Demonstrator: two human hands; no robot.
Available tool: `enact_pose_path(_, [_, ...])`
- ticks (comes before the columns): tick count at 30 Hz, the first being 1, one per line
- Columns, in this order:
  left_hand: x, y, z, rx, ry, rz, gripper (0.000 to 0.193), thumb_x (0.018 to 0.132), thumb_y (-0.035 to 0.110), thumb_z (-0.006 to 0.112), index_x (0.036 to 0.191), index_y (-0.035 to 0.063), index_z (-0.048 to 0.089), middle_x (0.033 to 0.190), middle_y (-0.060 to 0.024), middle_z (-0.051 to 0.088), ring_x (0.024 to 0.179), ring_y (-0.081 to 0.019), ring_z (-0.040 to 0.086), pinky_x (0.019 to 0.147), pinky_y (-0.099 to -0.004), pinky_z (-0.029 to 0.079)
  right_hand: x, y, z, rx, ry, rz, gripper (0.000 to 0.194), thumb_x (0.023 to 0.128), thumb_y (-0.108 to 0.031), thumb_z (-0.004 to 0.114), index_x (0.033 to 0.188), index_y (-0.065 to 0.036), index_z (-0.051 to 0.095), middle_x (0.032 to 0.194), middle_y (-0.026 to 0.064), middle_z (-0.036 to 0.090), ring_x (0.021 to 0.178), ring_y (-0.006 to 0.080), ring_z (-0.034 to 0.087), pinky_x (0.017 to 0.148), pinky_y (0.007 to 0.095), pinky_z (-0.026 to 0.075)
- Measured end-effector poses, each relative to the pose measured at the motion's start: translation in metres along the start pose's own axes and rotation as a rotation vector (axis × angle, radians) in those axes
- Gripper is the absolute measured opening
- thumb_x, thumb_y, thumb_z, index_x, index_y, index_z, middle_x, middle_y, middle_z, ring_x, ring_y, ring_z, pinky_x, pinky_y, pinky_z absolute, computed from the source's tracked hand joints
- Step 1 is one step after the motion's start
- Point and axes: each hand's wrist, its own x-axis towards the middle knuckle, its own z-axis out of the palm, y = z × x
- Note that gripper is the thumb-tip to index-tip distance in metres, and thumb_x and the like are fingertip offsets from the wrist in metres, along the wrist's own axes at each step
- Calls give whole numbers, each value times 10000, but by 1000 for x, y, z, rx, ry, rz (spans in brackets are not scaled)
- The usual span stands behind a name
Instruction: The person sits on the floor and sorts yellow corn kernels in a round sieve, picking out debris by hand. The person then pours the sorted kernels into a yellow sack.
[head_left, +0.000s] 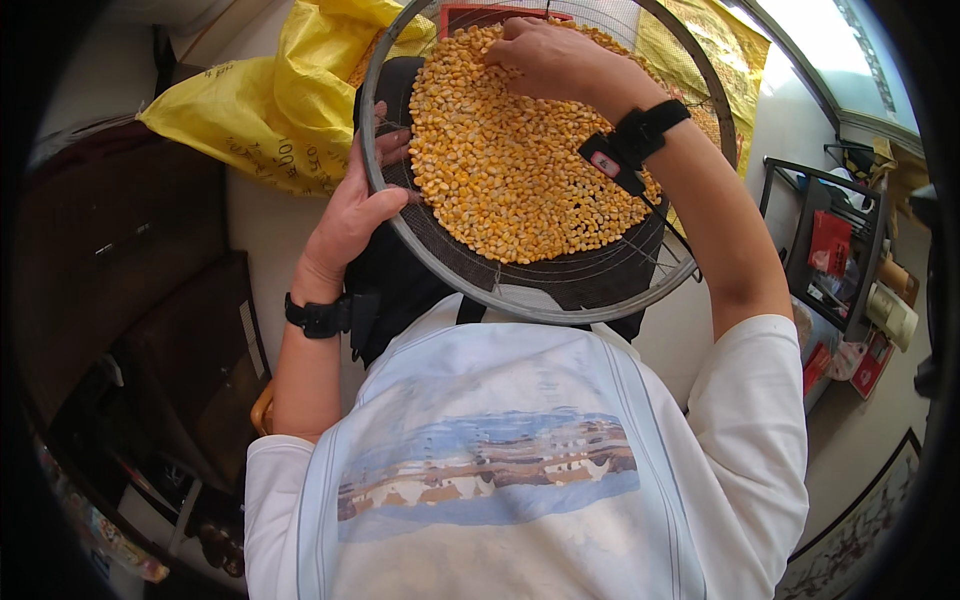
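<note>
A round wire-mesh sieve (517, 300) with a grey rim rests over my lap. Dried yellow corn kernels (495, 165) cover much of its mesh in a thick layer, thinning out at the lower right. My left hand (367, 187) grips the left side of the rim, thumb above and the other fingers seen through the mesh beneath. Over the far part of the heap, my right hand (551, 60) has its fingers bent down into the kernels. Its fingertips are partly hidden, so whether they pinch any kernels is unclear. Both wrists wear black straps.
A yellow woven sack (247, 120) bearing writing lies at the far left, with corn near its mouth. Another yellow sack (750, 75) with corn on it lies beyond the sieve's right side. A black rack (862, 255) with assorted items stands at right; dark furniture (127, 225) stands left.
</note>
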Motion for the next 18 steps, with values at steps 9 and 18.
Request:
enact_pose_path(9, [0,-4,0,2,0,11,961,856,189,634,1642,113,87,1522,-232,337,1407,-328,383,1029,-420,504,-65,58,-98,87,-124,462,240,959,-166,627,1127,-43,746,1024,173,745,939,318,727,840,404,567])
enact_pose_path(18, [0,1,3,32,14,-1,984,840,245,644,1642,100,92,1532,-234,344,1395,-335,394,1009,-403,510,-66,57,-94,239,-234,537,332,942,-200,683,1229,-35,692,1075,150,734,1010,267,712,873,372,569])
